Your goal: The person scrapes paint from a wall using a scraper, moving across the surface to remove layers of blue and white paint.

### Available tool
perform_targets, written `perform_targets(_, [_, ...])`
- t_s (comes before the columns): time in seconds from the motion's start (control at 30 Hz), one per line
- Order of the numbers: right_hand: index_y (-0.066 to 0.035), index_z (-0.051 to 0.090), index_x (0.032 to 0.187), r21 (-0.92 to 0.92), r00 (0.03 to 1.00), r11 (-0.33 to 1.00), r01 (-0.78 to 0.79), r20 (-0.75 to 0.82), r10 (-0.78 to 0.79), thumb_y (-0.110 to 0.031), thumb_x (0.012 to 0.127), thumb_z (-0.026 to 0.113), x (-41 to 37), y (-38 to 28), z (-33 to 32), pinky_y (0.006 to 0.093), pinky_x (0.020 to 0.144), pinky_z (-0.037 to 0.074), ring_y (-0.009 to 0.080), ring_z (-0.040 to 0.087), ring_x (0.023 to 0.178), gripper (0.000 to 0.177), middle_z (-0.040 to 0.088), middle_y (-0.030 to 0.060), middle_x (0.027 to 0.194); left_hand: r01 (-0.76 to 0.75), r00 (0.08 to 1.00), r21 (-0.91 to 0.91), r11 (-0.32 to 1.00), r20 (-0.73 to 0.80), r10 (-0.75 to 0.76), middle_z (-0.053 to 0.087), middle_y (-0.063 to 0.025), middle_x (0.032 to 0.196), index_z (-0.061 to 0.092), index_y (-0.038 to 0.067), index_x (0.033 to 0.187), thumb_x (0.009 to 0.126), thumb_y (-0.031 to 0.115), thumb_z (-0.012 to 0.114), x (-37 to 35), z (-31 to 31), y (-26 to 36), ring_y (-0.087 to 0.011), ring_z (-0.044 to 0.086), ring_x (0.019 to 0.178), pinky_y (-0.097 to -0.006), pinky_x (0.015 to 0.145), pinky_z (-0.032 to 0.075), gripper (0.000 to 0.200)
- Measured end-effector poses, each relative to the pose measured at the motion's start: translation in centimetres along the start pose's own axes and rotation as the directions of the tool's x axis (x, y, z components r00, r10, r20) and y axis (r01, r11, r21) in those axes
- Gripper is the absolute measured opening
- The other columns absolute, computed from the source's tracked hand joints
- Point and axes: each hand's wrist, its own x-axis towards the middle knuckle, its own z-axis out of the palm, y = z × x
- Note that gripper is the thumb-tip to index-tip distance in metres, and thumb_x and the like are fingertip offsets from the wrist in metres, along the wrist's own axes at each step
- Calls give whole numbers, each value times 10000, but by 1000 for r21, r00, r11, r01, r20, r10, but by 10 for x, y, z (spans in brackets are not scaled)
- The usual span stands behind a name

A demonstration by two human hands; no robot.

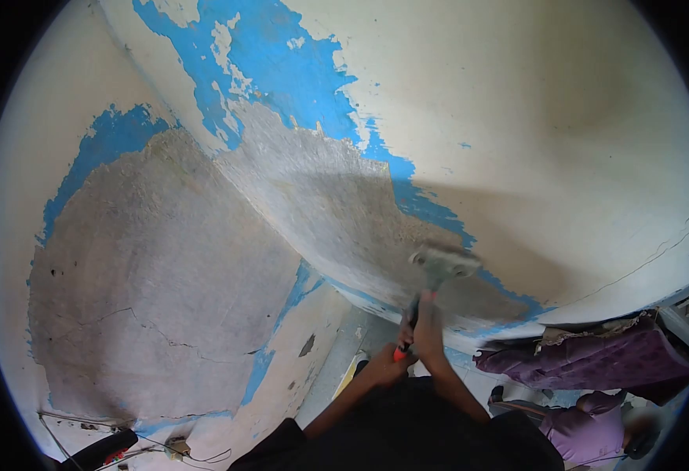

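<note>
A scraper with a wide grey head and a black and red handle is against the wall, at the lower edge of the bare grey patch. My right hand is closed round the handle below the head. Lower down, my left hand is wrapped round the handle's red end. Blue paint borders the patch, with cream paint beyond it. The scraper head looks slightly blurred.
Another grey patch covers the left wall. Wires and a small box are at the lower left. A purple cloth lies at the lower right. Below it is another person in a purple top.
</note>
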Motion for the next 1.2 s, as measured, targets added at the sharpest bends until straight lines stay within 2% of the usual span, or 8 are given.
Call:
perform_targets(0.07, [-83,378,664,12,998,998,63,11,-64,-587,976,350,-9,-19,4,293,349,352,143,366,342,593,350,34,461,-211,975,60,976,-59,215,573,-52,646,583,32,786,881,314,614,1,0,29,-142,554,571,-317,522,411,299])
perform_targets(0.23, [-77,385,660,-114,999,993,-21,32,25,-549,990,353,8,20,-10,296,350,355,143,369,344,576,355,34,459,40,999,-218,975,-1,-41,550,-16,623,574,59,766,888,302,614,18,15,-37,-118,514,532,-296,492,373,274])
perform_targets(0.37, [-74,393,671,-85,988,986,-144,45,148,-513,995,372,15,37,-10,295,354,358,136,374,351,546,360,28,471,195,980,-253,948,99,-175,533,-9,611,568,64,779,874,299,630,10,4,-23,-114,499,527,-290,487,363,261])
perform_targets(0.57, [-68,420,656,-51,989,997,62,137,-55,-400,1010,401,22,-28,30,263,356,327,102,373,352,486,373,0,471,-99,992,-222,970,-98,79,525,-2,592,551,62,764,881,337,639,16,-17,24,-101,486,503,-270,468,363,312])
perform_targets(0.67, [-73,414,653,-65,986,997,51,160,-40,-392,1012,397,25,-41,40,253,362,324,93,372,361,480,374,-1,481,-76,995,-189,979,-74,63,541,10,721,534,60,954,903,283,592,19,-30,30,-82,499,608,-250,502,361,236])
perform_targets(0.77, [-77,401,651,-68,991,997,31,129,-22,-388,1014,392,29,-19,32,249,371,333,91,381,374,478,368,-1,486,-28,997,-188,982,61,40,524,2,606,560,61,775,905,425,615,12,-33,16,-93,486,518,-269,469,353,391])
perform_targets(0.97, [-74,386,735,-47,982,998,-39,182,47,-542,998,342,31,6,28,292,401,389,133,404,398,538,369,25,520,-176,976,-431,885,-191,101,495,4,585,573,40,765,954,543,475,-15,-22,-26,-80,451,482,-247,460,330,546])
perform_targets(1.2, [-69,393,760,90,970,996,21,238,-42,-533,1004,319,33,-13,52,295,440,411,138,426,426,529,383,29,534,-191,954,-206,960,-268,132,451,19,529,620,-10,824,965,560,434,-34,-61,25,-68,424,442,-244,445,312,616])
